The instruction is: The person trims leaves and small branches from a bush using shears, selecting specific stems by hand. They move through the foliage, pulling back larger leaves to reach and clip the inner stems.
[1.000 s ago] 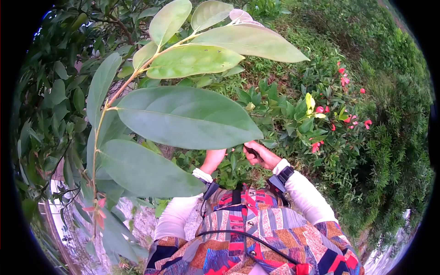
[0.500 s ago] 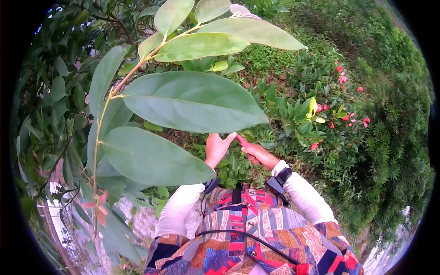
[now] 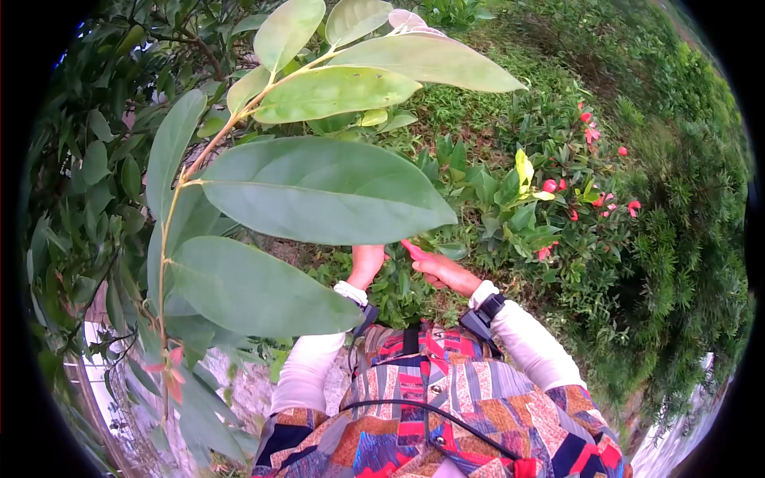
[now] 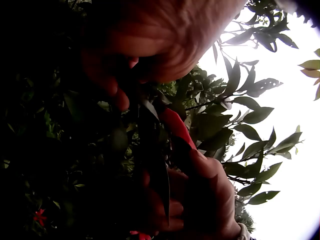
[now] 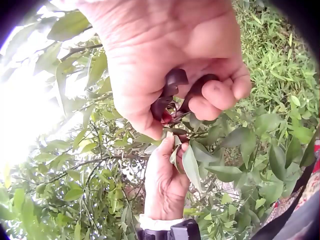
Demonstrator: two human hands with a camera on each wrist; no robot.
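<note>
My right hand (image 3: 448,275) grips a pair of pruning shears (image 3: 413,251) with red and black handles. In the right wrist view, fingers curl round the black handle grips (image 5: 175,81), and a small spring shows between them. My left hand (image 5: 164,187) pinches a leafy twig (image 5: 190,167) just below the shears. Seen from the left wrist, the red handle (image 4: 177,127) points up toward the left hand (image 4: 150,40), beside a long dark leaf. The blades are hidden among leaves and fingers. Overhead, a big leaf (image 3: 327,191) covers the left fingertips.
A leafy branch (image 3: 165,263) hangs close to the head camera on the left. Shrubs with red flowers (image 3: 550,186) grow to the right, beside a dense green hedge (image 3: 685,239). A black cord (image 3: 430,410) crosses the patterned shirt.
The shears have come out from under the big leaf, their red side now showing. My left thumb, spread toward the shears half a second ago, has drawn back. The view has shifted slightly.
</note>
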